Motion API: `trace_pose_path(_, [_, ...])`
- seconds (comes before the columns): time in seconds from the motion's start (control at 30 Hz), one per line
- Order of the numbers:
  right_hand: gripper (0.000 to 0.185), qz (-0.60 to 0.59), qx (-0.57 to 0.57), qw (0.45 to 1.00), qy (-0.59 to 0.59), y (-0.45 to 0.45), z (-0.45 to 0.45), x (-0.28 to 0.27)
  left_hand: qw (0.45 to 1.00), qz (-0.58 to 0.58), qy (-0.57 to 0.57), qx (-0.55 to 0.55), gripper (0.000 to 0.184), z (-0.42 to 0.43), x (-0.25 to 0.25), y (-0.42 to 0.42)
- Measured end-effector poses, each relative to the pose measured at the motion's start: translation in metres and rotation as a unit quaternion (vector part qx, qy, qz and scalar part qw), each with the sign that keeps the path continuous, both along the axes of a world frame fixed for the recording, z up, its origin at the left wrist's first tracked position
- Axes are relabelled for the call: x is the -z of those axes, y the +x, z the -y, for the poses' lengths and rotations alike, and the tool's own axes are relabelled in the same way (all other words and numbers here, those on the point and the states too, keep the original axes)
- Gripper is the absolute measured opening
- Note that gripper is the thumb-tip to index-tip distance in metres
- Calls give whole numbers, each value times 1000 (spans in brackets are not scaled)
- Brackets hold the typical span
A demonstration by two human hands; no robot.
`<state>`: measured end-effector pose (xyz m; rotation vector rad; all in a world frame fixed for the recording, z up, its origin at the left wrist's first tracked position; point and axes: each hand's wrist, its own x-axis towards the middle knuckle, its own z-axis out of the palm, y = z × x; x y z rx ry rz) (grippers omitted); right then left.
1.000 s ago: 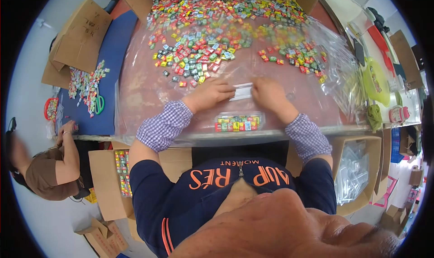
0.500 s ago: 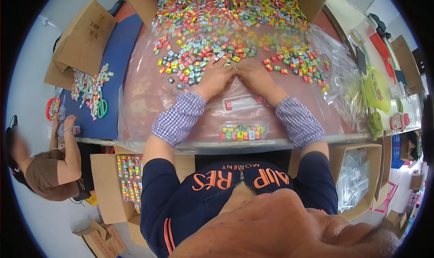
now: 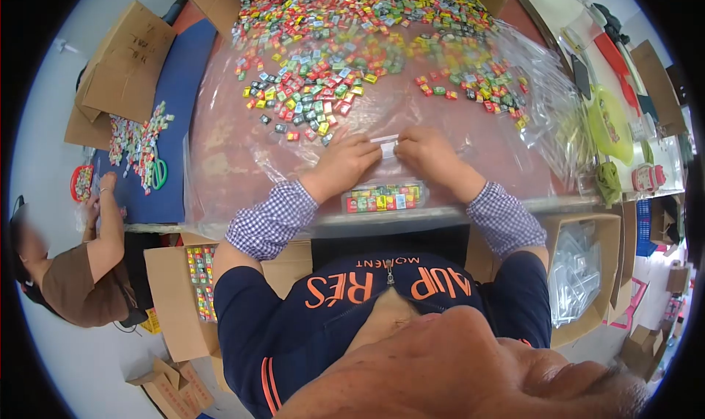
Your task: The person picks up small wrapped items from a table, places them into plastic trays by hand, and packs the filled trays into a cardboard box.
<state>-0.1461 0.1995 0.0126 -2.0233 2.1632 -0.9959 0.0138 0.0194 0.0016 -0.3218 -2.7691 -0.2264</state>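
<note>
While left hand (image 3: pixel 342 165) and right hand (image 3: pixel 433 157) pinch a tray (image 3: pixel 388 147), loose pieces (image 3: pixel 308 99) crowd beyond.

Bright, fisheye-bent, black at corners

The worktop (image 3: pixel 228 125) has a glossy, see-through plastic covering, with crumpled, shiny clear film (image 3: pixel 543 110) along its right side; toward its near edge, the tray (image 3: pixel 388 149) and the filled pack (image 3: pixel 385 197) are smooth, clear plastic; on its far half, the small blocks (image 3: pixel 316 99) look smooth; to its left, the carton (image 3: pixel 139 52) is matt cardboard; at its near edge, the checked sleeve covers (image 3: pixel 273 219) are wrinkled, matt cloth.
</note>
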Motion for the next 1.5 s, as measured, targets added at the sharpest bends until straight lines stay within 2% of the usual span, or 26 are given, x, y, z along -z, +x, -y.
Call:
trace_pose_path(0.07, [13,-88,3,996,32,-4,-7,-1,999,25,-23,-26,29,4,4,2])
trace_pose_path(0.23, [17,-14,106,994,33,-58,-12,13,998,38,39,-24,36,10,-8,-21])
trace_pose_path(0.3, [21,-4,179,982,-57,-79,5,6,998,2,21,-62,36,5,-10,-65])
trace_pose_path(0.33, [21,-8,179,982,-59,-83,11,8,998,-3,21,-61,36,3,-7,-87])
trace_pose_path(0.43, [20,-216,139,964,-68,-90,27,27,993,-70,35,-92,42,7,12,-141])
trace_pose_path(0.47, [20,-218,137,964,-70,-92,27,28,996,-59,28,-59,41,12,17,-153])
trace_pose_path(0.53, [19,-161,126,979,-13,-82,15,24,999,-37,19,4,39,21,26,-171])
trace_pose_path(0.57, [19,-130,121,984,18,-80,11,22,999,-36,22,2,39,27,31,-179])
trace_pose_path(0.67, [19,-77,121,988,63,-80,5,15,984,79,139,79,31,41,37,-195])
trace_pose_path(0.7, [18,-50,123,988,82,-79,4,14,984,81,139,81,31,41,35,-198])
trace_pose_path(0.87, [21,-16,142,987,66,-76,8,16,987,82,121,61,20,42,33,-205])
trace_pose_path(1.0, [15,-66,153,986,2,-76,6,24,995,63,76,6,17,39,27,-193])
trace_pose_path(1.1, [16,4,153,988,-25,-81,4,36,996,76,20,-36,16,45,22,-165])
trace_pose_path(1.2, [16,9,165,986,-25,-81,5,42,990,9,139,31,14,53,27,-144])
trace_pose_path(1.23, [16,9,174,984,-24,-82,6,43,990,7,136,31,14,53,28,-140])
trace_pose_path(1.33, [16,8,168,985,-28,-82,9,42,979,-41,191,-63,18,49,27,-131])
trace_pose_path(1.5, [15,10,161,986,-32,-77,10,35,966,-144,205,-66,17,39,29,-156])
